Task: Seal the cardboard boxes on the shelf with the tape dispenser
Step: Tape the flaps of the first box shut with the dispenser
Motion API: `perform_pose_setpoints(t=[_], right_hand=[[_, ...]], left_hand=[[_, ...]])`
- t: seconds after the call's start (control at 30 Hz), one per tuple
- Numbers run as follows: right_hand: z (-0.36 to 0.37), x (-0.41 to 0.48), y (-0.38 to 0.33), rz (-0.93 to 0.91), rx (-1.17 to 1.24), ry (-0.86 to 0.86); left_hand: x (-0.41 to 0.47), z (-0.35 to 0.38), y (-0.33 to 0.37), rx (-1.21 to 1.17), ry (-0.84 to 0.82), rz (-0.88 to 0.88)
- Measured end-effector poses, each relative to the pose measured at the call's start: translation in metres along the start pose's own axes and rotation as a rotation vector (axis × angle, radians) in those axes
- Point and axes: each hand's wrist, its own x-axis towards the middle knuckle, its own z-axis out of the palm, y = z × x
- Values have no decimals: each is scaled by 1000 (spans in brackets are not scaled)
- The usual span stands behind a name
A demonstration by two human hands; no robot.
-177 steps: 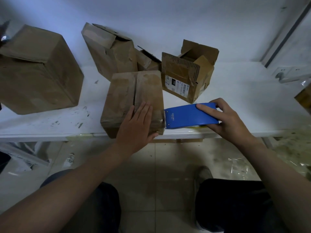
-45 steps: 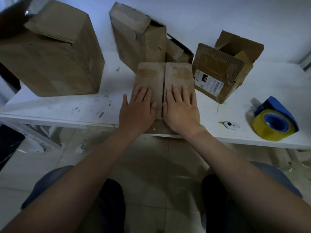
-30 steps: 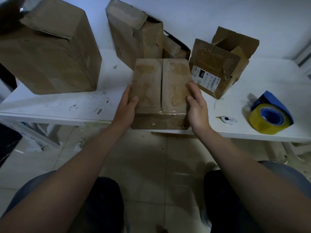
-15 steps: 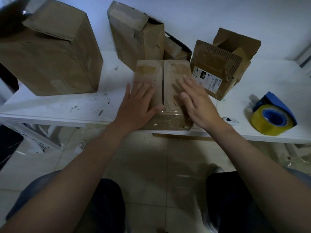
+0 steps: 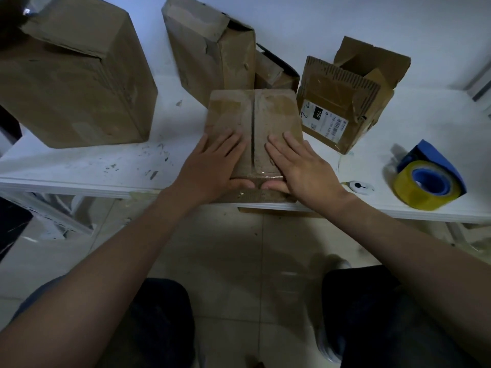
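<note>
Head view: the flat cardboard box (image 5: 253, 120) lies at the shelf's (image 5: 79, 168) front edge, its two top flaps meeting at a centre seam. Both hands rest spread and flat on it, the left hand (image 5: 212, 166) on the left flap, the right hand (image 5: 300, 166) on the right, thumbs pressing a clear strip of tape (image 5: 255, 179) folded over the near edge. This looks like the smoothing-down step. The tape dispenser (image 5: 427, 179) (blue, with a yellow roll) sits well apart on the right, untouched. An open labelled box (image 5: 342, 102) stands just beside, likely next; sealing it calls for closing its flaps and fetching the dispenser.
</note>
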Motion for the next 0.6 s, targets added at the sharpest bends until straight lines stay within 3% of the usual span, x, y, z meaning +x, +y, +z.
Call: perform_pose_setpoints(t=[0.1,0.23,0.37,0.5,0.6], right_hand=[[6,-8,12,-49,205,72],[18,-16,20,-19,609,197],[24,-18,16,84,719,235],[27,-18,13,166,759,240],[30,-21,4,251,927,280]], left_hand=[[-6,2,-12,-82,33,60],[-22,11,-16,-504,151,-68],[-32,23,-4,-775,340,-248],[-34,27,4,-949,406,-300],[-32,30,12,-1094,462,-385]])
